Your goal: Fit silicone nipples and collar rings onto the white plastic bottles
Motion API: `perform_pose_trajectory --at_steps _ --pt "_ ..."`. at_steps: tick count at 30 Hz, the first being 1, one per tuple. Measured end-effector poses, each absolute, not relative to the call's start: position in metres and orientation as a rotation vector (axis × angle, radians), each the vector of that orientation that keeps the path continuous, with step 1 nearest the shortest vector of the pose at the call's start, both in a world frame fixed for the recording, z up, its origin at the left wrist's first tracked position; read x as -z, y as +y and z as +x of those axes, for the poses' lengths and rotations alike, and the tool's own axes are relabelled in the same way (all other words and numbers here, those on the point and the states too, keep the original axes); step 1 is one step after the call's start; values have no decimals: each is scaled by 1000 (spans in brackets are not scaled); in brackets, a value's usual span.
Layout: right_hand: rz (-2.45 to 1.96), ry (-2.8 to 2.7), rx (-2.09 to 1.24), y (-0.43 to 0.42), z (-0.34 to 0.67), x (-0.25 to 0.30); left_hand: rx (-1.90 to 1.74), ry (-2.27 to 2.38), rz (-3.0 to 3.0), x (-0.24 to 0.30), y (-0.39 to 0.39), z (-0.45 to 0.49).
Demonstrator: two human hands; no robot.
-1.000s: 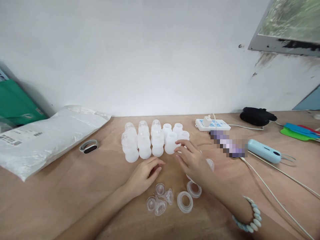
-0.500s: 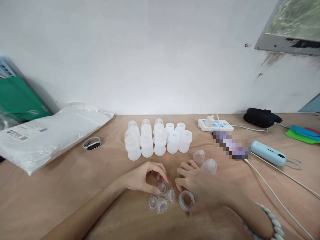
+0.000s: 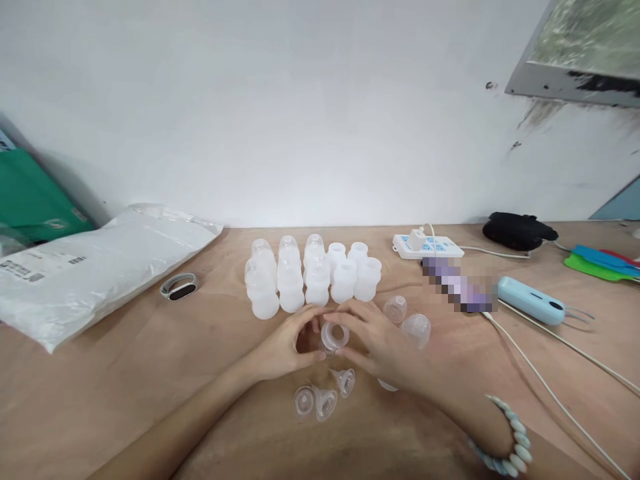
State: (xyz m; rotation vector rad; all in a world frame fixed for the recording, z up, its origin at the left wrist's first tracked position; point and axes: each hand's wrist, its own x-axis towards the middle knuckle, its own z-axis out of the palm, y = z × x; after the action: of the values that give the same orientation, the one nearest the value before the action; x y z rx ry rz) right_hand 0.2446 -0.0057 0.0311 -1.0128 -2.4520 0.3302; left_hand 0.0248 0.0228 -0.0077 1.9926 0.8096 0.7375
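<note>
Lying at the far left, one white plastic parcel (image 3: pixel 115 260), labelled, with a green flat item (image 3: pixel 35 193) behind it.

Next, one grey wristband (image 3: pixel 180 287), dark screen, on the brown tabletop (image 3: pixel 270 443).

Six white bottles with clear domed caps (image 3: pixel 291 287), upright, in two rows.

My left hand (image 3: pixel 287 343): fingers curled, thumb well apart from them, tips at the left side of the ring. I cannot tell whether they grip it or a further clear piece.

Three clear teats (image 3: pixel 326 405), loose on the tabletop below my hands.

One translucent ring (image 3: pixel 327 339), between my two hands, just in front of the bottles, its hole facing me.

Four white uncapped bottles (image 3: pixel 344 281), upright, right of the capped ones.

My right hand (image 3: pixel 375 337): fingers and thumb parted by the width of the ring, holding it at upper and lower edge.

One pale rim (image 3: pixel 387 385), mostly hidden under my right wrist.

Two loose clear domes (image 3: pixel 416 330), just beyond that hand.

One white power strip (image 3: pixel 427 247), plug inserted; below it, one purple item (image 3: pixel 457 283), pixelated.

One bead bracelet (image 3: pixel 520 440), on my right wrist.

One black pouch (image 3: pixel 517 231) near the wall; one light blue device (image 3: pixel 530 301), nearer me.

Flat coloured pieces (image 3: pixel 603 262), blue, green and red, far right.
</note>
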Motion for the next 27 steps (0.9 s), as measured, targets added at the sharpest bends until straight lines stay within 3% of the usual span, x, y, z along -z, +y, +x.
perform_pose_trajectory --at_steps 8,27 --pt "-1090 -2488 -191 -1 233 -20 -718 775 2023 8 25 24" --pt "-821 -2396 13 2 228 -3 -660 801 2093 10 23 32"
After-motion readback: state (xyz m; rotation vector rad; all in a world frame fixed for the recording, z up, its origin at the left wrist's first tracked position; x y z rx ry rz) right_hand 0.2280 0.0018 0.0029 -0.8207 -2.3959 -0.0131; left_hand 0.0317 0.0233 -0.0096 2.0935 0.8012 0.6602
